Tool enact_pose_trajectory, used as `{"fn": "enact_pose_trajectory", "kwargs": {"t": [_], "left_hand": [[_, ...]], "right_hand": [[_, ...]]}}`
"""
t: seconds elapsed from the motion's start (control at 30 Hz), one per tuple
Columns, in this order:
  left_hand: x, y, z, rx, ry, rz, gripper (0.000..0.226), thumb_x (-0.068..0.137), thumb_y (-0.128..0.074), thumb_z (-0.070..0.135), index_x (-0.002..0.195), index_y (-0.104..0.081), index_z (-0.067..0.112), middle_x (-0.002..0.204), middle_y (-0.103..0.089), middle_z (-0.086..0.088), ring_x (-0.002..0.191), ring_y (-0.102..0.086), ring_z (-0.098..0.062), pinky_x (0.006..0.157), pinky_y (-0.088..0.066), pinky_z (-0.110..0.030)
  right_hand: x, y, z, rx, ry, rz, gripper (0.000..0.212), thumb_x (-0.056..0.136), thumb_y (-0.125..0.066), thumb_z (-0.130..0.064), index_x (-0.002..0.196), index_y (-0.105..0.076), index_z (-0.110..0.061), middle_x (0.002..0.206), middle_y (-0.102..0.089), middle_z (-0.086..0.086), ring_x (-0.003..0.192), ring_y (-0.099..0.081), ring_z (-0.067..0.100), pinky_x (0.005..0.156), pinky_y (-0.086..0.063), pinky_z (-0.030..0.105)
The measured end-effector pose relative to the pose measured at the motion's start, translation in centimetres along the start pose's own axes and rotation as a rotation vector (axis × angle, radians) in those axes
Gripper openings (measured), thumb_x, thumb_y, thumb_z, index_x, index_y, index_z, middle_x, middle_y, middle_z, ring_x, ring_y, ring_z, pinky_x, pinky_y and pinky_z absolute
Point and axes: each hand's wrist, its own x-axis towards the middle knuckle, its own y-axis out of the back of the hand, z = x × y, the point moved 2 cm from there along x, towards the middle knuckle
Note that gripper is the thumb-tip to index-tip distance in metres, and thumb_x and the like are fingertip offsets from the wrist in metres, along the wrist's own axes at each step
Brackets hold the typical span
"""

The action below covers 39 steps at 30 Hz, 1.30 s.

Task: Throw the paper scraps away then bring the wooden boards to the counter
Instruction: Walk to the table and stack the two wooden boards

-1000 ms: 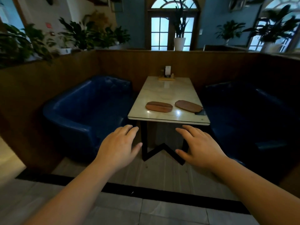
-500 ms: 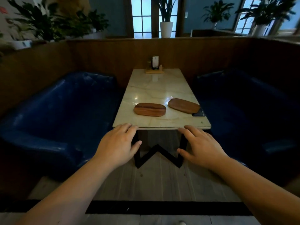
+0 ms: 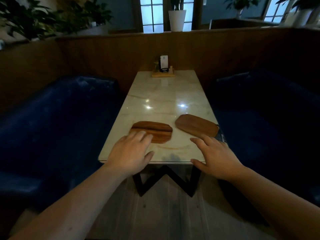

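Two oval wooden boards lie flat near the front end of a pale marble table [image 3: 166, 99]. The left board [image 3: 156, 129] is darker and striped; the right board [image 3: 197, 125] is plain brown and angled toward the table's right edge. My left hand [image 3: 130, 154] hovers open, its fingertips over the near left corner of the left board. My right hand [image 3: 216, 156] is open with fingers spread, just in front of the right board and apart from it. A small dark item [image 3: 220, 135] peeks out at the table's right edge. No paper scraps are visible.
Blue sofas flank the table, one at left [image 3: 57, 125] and one at right [image 3: 266, 118]. A small wooden tray with a card stand [image 3: 163, 69] sits at the table's far end against the wooden booth wall. A black zigzag table leg [image 3: 165, 181] stands below.
I have come closer to the table. Both hands moved forward from below the table's front edge to over its near end, the left reaching the left board.
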Motion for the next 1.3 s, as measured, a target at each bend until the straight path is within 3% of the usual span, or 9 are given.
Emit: {"fn": "enact_pose_trajectory", "kwargs": {"t": [0.1, 0.33, 0.5, 0.7, 0.97, 1.1, 1.3], "left_hand": [[3.3, -2.4, -0.1, -0.021, 0.024, -0.054, 0.057, 0.086, -0.041, 0.051, 0.134, -0.033, 0.021, 0.136, -0.044, -0.003, 0.121, -0.041, -0.023, 0.095, -0.042, -0.042], [11.8, -7.8, -0.7, -0.025, -0.027, -0.111, 0.055, 0.084, -0.043, 0.052, 0.13, -0.041, 0.022, 0.132, -0.051, -0.002, 0.116, -0.047, -0.022, 0.089, -0.047, -0.041], [18.1, -11.5, -2.2, -0.056, -0.05, -0.134, 0.055, 0.084, -0.043, 0.052, 0.13, -0.041, 0.023, 0.133, -0.05, 0.0, 0.118, -0.046, -0.021, 0.087, -0.046, -0.039], [26.3, -17.2, -4.4, -0.12, -0.128, -0.24, 0.045, 0.085, -0.043, 0.05, 0.122, -0.043, 0.025, 0.122, -0.053, 0.002, 0.109, -0.049, -0.019, 0.081, -0.049, -0.039], [35.1, -24.0, -6.0, -0.095, -0.191, -0.4, 0.039, 0.085, -0.045, 0.045, 0.116, -0.047, 0.021, 0.109, -0.057, -0.003, 0.099, -0.053, -0.024, 0.073, -0.049, -0.041], [38.3, -27.3, -6.9, -0.073, -0.134, -0.47, 0.042, 0.086, -0.045, 0.047, 0.117, -0.046, 0.019, 0.109, -0.057, -0.005, 0.097, -0.055, -0.025, 0.069, -0.047, -0.038], [41.1, -31.8, -6.1, -0.215, 0.045, -0.581, 0.046, 0.087, -0.046, 0.048, 0.119, -0.047, 0.015, 0.11, -0.059, -0.008, 0.095, -0.057, -0.025, 0.073, -0.049, -0.04]], "right_hand": [[2.6, -0.8, 2.3, 0.011, 0.0, -0.024, 0.073, 0.081, -0.044, -0.065, 0.143, -0.024, -0.031, 0.143, -0.042, 0.001, 0.125, -0.042, 0.023, 0.098, -0.041, 0.044], [7.4, -4.6, 7.7, 0.01, -0.077, -0.085, 0.071, 0.08, -0.05, -0.063, 0.14, -0.028, -0.031, 0.142, -0.042, 0.0, 0.125, -0.043, 0.022, 0.099, -0.041, 0.043], [10.4, -6.3, 11.4, -0.029, -0.099, -0.156, 0.061, 0.08, -0.041, -0.065, 0.132, -0.032, -0.034, 0.131, -0.047, -0.001, 0.116, -0.049, 0.022, 0.093, -0.046, 0.044], [14.5, -8.0, 16.9, -0.018, -0.204, -0.218, 0.059, 0.083, -0.039, -0.064, 0.132, -0.035, -0.031, 0.137, -0.046, 0.001, 0.12, -0.048, 0.023, 0.096, -0.044, 0.043], [17.9, -11.8, 23.8, 0.073, -0.38, -0.294, 0.062, 0.082, -0.051, -0.06, 0.132, -0.039, -0.026, 0.126, -0.05, 0.004, 0.106, -0.053, 0.026, 0.079, -0.047, 0.039], [20.1, -14.6, 27.9, 0.201, -0.485, -0.307, 0.061, 0.08, -0.055, -0.061, 0.129, -0.04, -0.029, 0.112, -0.054, 0.003, 0.094, -0.057, 0.024, 0.066, -0.045, 0.035], [23.1, -20.2, 32.1, 0.556, -0.68, -0.36, 0.061, 0.079, -0.064, -0.054, 0.128, -0.043, -0.025, 0.11, -0.056, 0.008, 0.086, -0.054, 0.018, 0.065, -0.042, 0.032]]}}
